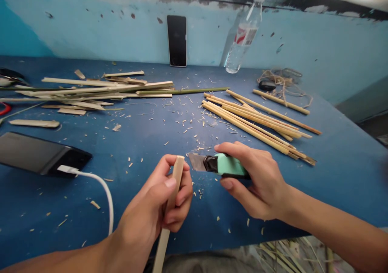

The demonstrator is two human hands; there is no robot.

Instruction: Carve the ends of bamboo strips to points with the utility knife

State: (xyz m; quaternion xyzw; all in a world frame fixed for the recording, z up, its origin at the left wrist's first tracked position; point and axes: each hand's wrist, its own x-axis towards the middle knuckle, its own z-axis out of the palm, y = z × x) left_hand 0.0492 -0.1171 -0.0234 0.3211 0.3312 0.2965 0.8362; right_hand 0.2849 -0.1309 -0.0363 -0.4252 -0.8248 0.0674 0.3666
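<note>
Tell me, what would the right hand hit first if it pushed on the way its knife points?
Probably the top of the bamboo strip in the left hand: the knife in the right hand points its blade straight at it, though depth is unclear.

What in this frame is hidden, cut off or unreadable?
Head view, all items:
The bamboo strip in the left hand runs off the bottom edge, so its length is unknown.
The rear of the knife is covered by the right hand.
The red tool is cut by the left edge.
The bottle label is too small to read.
</note>
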